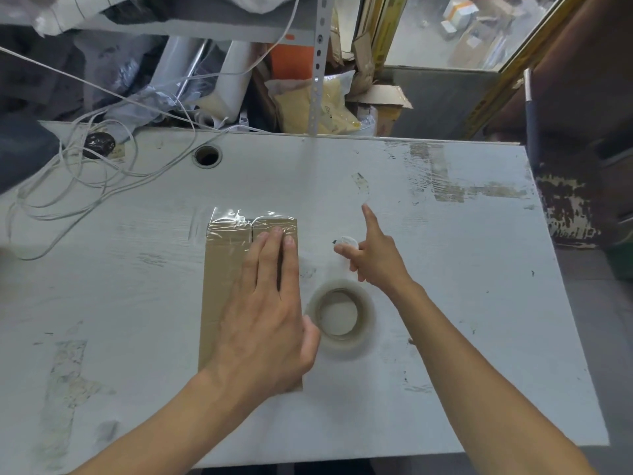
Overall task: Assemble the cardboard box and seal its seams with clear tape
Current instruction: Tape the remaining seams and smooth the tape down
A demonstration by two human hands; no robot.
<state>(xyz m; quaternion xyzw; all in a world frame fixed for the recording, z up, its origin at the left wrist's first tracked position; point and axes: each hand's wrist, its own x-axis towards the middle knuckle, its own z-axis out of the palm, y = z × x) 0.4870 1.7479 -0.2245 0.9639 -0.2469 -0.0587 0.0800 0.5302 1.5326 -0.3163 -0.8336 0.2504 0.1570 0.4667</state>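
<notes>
Left hand (270, 303) flat, fingers straight, pressing cardboard box (222, 279); right hand (373, 255) pinching small white cutter (346, 241), forefinger extended.

Packing workshop: tape-scarred table (394, 186), cluttered shelving (317, 63).

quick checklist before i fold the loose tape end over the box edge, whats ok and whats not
1. Box held down: ok, left hand lies flat on it.
2. Tape strip across the far end: ok, it overhangs the edge.
3. Strip cut free from the tape roll: cannot tell.
4. Right hand free: not ok, it pinches a small white thing.
5. Strip smooth: not ok, it looks wrinkled.
</notes>
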